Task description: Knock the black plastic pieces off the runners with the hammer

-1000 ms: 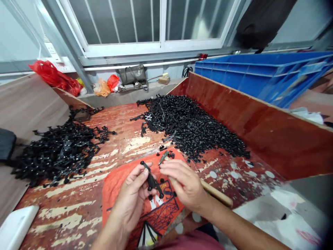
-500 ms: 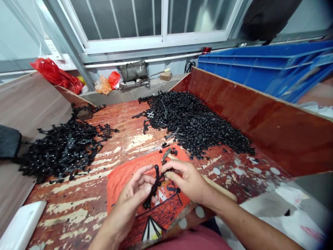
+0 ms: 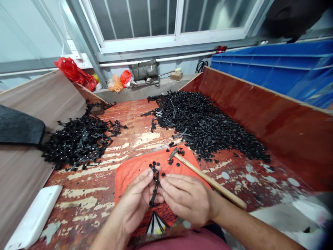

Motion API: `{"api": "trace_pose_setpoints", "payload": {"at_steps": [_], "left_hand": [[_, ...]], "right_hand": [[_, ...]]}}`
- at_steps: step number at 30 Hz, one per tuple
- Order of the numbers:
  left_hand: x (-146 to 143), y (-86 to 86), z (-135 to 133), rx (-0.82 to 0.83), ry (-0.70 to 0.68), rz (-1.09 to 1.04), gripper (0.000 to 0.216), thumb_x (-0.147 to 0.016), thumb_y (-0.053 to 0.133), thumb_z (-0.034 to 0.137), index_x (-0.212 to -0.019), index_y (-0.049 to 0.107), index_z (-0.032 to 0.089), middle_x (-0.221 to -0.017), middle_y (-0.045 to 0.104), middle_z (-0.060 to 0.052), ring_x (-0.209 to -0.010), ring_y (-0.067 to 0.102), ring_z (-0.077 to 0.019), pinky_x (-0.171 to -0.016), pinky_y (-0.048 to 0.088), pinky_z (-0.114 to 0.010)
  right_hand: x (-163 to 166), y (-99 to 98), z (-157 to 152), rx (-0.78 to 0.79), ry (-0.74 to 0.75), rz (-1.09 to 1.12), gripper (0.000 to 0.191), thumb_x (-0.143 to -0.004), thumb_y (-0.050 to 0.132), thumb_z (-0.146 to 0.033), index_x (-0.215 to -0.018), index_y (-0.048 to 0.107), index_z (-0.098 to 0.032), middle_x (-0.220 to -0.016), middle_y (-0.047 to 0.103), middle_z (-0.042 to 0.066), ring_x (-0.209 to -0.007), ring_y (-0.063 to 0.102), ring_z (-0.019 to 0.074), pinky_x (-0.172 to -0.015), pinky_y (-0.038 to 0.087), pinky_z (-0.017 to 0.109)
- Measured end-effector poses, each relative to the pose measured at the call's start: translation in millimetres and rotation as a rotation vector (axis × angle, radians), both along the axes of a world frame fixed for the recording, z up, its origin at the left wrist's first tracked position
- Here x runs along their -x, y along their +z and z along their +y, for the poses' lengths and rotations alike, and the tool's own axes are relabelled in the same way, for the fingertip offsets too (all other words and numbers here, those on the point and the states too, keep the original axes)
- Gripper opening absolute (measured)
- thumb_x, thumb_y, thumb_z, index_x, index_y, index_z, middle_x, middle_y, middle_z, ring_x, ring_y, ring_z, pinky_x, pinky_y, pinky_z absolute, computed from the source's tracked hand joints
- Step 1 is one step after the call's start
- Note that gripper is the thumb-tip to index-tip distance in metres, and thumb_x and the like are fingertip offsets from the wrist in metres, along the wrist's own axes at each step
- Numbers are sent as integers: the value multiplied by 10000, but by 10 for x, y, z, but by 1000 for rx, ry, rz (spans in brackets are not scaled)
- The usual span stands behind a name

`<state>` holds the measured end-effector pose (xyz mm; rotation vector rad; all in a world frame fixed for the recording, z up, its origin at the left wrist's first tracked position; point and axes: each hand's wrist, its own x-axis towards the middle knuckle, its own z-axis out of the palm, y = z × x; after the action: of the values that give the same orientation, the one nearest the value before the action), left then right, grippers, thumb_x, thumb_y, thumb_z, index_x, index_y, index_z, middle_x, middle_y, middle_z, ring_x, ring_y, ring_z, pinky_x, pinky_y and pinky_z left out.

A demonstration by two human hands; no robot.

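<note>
A black linked piece with round knobs (image 3: 155,184) stands upright between the fingers of my left hand (image 3: 136,194), which is closed on it. Against its right side press the bent fingers of my right hand (image 3: 188,196); whatever they pinch is hidden. Both hands are above an orange cloth (image 3: 130,167) with a printed picture. A hammer (image 3: 201,173) with a wooden handle lies behind and to the right of my right hand. Several small black knobs (image 3: 178,164) are scattered near its head.
A large heap of black parts (image 3: 197,118) covers the back right of the worn red table (image 3: 88,189). Linked pieces form another pile (image 3: 80,139) at left. A white case (image 3: 36,215) lies front left. Wooden boards (image 3: 273,118) and a blue crate (image 3: 260,69) border the right side.
My right hand has drawn nearer and closed its fingers at the linked piece, which is now held more upright. The hammer shows more fully. The view has shifted left.
</note>
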<state>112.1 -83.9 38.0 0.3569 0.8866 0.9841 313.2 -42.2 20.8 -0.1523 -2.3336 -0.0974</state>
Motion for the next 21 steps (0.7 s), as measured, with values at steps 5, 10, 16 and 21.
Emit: {"api": "trace_pose_setpoints", "payload": {"at_steps": [5,10,16,21], "left_hand": [[-35,44,64,-18,49,89,306,-725,818,258,-952,636,163,-747,694,-19,-546,631,-89,-506,499,-164],[-26,-75,43,-73,55,222,319,-754,790,327,-972,618,170,-789,699,-39,-675,654,-128,-666,543,-236],[331,130,-3,-506,187,1277,454,-690,813,374,-1065,605,222,-1060,661,-81,-1015,602,-264,-907,459,-359],[221,311,-34,-770,-303,1350,272,-745,755,317,-959,601,248,-937,682,-41,-895,620,-243,-775,448,-319]], "right_hand": [[87,9,-35,491,-214,240,308,-919,549,-76,-1183,638,-206,-1057,750,72,-976,700,179,-885,580,325],[175,10,-51,1225,-218,380,155,-868,624,-148,-999,693,-193,-906,740,31,-786,696,158,-711,573,265],[54,217,249,1379,-69,-31,174,-901,538,-134,-941,703,-172,-800,663,-2,-701,590,119,-650,471,238],[204,391,406,1336,143,-214,240,-844,521,-48,-1032,540,-195,-810,597,-41,-676,520,103,-608,422,216]]}}
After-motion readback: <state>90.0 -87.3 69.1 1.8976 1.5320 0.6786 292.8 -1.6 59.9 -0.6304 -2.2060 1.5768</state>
